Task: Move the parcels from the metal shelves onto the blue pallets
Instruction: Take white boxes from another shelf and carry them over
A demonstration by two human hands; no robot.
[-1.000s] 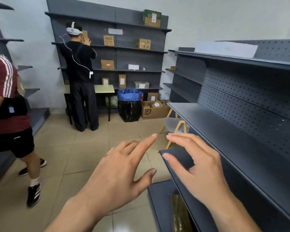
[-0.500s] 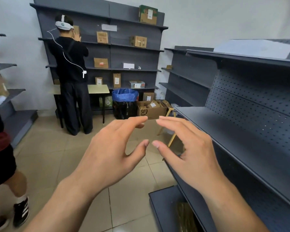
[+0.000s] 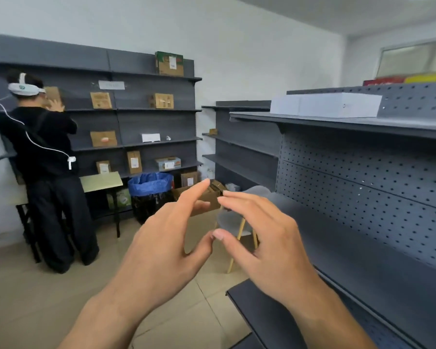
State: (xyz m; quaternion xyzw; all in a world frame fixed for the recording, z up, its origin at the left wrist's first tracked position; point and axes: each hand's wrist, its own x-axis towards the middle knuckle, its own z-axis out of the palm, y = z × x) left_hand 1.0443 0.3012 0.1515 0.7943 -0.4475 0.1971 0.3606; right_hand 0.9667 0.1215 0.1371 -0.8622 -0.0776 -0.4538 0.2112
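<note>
Both hands, the left hand (image 3: 161, 250) and right hand (image 3: 269, 250), are spread wide and hold nothing, with a white box (image 3: 325, 105) at two o'clock on the grey shelf (image 3: 363, 124).

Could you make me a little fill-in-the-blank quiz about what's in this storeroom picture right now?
1. Both the left hand and the right hand are ____ of any parcel.
2. The bin by the far shelves is lined with a ____ bag.
3. The flat white box lies on the ____ shelf of the near rack.
4. The person in black wears a ____ headset.

Missing words: empty; blue; top; white
</note>
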